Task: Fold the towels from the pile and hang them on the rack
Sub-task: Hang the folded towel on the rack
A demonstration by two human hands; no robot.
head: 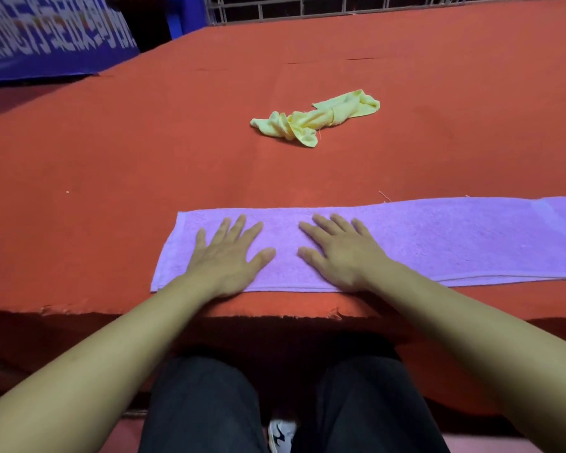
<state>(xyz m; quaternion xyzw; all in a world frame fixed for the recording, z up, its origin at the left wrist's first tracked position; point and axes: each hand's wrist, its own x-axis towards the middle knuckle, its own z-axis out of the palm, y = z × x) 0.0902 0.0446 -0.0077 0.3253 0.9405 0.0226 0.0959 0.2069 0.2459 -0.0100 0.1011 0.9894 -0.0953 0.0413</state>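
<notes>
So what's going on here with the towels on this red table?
A person is folding towels. Both hands, the left hand and the right hand, lie flat with fingers spread on a purple towel, which lies as a long strip along the near edge of the red-covered table. A crumpled yellow towel lies farther back, untouched. No rack shows clearly in this view.

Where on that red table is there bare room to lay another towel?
Bare red table lies left of the purple towel, and between it and the crumpled yellow towel. The near edge is crowded: both hands, left and right, press the purple towel.
</notes>
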